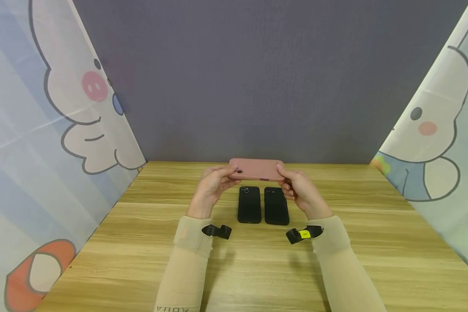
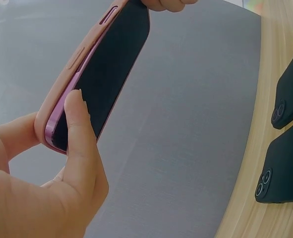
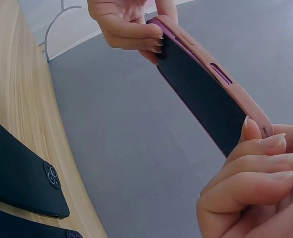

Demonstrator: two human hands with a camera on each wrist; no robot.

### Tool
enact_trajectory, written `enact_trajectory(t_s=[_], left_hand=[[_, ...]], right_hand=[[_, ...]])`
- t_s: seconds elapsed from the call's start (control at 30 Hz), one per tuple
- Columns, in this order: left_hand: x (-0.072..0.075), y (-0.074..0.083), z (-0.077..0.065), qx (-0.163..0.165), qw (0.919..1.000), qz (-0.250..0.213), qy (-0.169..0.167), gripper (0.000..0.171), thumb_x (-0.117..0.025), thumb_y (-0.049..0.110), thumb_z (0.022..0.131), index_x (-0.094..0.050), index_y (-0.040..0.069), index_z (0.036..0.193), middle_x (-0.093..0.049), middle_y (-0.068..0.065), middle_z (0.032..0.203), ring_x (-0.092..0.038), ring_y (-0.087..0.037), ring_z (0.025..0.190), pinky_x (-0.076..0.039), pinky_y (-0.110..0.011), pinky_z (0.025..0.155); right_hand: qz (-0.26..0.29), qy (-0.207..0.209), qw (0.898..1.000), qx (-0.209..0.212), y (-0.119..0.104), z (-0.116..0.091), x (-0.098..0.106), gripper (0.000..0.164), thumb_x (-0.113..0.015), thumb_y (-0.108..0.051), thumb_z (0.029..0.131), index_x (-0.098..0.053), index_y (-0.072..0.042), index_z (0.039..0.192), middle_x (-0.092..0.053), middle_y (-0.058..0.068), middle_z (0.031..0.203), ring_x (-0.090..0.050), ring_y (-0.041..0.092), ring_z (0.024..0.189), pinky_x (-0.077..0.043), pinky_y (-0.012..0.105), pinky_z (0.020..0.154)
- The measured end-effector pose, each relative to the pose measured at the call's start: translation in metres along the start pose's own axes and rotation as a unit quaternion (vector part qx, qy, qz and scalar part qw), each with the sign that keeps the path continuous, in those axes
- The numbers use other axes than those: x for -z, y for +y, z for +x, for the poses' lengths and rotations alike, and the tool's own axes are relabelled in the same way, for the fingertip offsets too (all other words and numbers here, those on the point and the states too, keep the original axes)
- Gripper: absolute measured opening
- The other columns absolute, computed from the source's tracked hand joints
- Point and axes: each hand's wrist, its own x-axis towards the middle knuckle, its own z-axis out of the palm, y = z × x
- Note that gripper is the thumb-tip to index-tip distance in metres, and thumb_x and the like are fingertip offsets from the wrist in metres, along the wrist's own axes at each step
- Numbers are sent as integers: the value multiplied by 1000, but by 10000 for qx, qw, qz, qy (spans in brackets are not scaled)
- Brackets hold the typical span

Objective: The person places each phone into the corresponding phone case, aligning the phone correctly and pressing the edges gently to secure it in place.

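Observation:
A pink phone case (image 1: pixel 259 168) is held level above the far part of the table, with a phone (image 2: pixel 111 64) in it. The phone's dark screen faces down. In the left wrist view its purple edge stands partly out of the case near the left hand. My left hand (image 1: pixel 212 186) pinches one end, thumb on top and fingers underneath. At the other end my right hand (image 1: pixel 302 190) grips a corner between thumb and curled fingers. Beneath them, two black phones or phone cases (image 1: pixel 249 204) lie side by side, camera sides up; their kind is unclear.
The wood-grain table (image 1: pixel 140 242) ends at a grey back panel (image 1: pixel 242 86). Curtains with cartoon figures (image 1: pixel 15 130) stand at both sides. Each wrist wears a black strap with a small device (image 1: pixel 294 236).

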Motion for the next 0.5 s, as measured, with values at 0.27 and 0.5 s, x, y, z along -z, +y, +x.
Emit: enact_trajectory(t_s=[0.27,0.5], left_hand=[[0,1,-1,55,9998,149,-123,25,-64,-3,97,-65,-12,120,-73,-9,89,-71,-16,73,-60,-30,75],[1,3,-2,164,9998,25,-98,22,-63,0,99,-65,-8,119,-73,-7,89,-71,-16,74,-60,-30,77]], right_hand=[[87,30,9999,-87,0,0,1,46,-52,-36,107,-61,-15,67,-42,-5,53,-30,6,42,-27,19,40],[-5,-43,9999,-99,0,1,1,45,-55,-35,106,-60,-15,66,-43,-5,54,-31,6,43,-28,20,42]])
